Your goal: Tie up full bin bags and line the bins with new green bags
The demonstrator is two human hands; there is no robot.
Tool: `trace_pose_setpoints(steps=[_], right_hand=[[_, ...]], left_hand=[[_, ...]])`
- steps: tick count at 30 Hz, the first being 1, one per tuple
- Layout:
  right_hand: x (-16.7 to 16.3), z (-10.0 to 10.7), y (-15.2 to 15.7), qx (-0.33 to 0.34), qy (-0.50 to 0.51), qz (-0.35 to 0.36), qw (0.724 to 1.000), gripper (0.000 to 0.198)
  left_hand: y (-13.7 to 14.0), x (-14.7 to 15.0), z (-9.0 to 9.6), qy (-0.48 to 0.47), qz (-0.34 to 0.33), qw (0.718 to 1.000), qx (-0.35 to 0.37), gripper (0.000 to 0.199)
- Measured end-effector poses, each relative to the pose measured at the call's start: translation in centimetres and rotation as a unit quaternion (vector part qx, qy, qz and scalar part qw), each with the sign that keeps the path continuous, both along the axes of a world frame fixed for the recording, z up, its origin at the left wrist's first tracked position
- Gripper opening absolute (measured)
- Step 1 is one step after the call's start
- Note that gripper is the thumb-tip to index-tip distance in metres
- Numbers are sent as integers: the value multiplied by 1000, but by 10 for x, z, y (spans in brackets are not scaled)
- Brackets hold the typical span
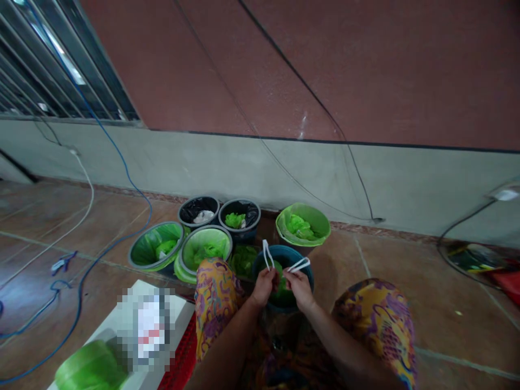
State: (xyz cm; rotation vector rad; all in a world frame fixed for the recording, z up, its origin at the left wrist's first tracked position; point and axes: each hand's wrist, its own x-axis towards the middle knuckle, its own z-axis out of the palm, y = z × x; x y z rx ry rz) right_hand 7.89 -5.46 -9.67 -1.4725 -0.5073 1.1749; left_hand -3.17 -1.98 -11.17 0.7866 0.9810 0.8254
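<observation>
1. Far left of the bin group: green-lined bin (144, 248), well apart from both hands.
2. Left hand (265, 287): fingers drawn together, pinching left white loop (265, 249), which stands upright above the fingertips.
3. Centre: blue bucket (286, 249), between the knees beneath both hands; green material (281, 298) inside, contact with fingers not discernible.
4. Right hand (299, 288): fingers likewise closed, gripping right white loop (305, 262); it tilts rightward from the fingertips.
</observation>
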Motion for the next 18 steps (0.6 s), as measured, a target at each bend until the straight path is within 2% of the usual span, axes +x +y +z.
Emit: trace_pose_setpoints(steps=[3,6,8,11,14,16,18], right_hand=[[-2,2,2,24,-8,31,999,46],[-2,4,5,11,-8,-8,1000,52],[-1,6,5,-3,-6,-5,1000,52],[-1,7,3,-35,-30,86,995,50],[1,8,5,-41,-113,168,978,40],[3,8,8,-18,-155,183,971,33],[6,7,12,-18,-149,168,974,33]], left_hand=[[-3,2,-8,44,-35,998,37,53],[-4,3,-14,72,-52,994,57,54],[-3,2,-16,92,-49,991,81,52],[-1,-3,-15,121,-65,979,149,45],[-1,-9,-12,157,-124,953,228,29],[-3,-11,-11,193,-152,937,249,24],[-6,-10,-10,221,-163,929,247,23]])
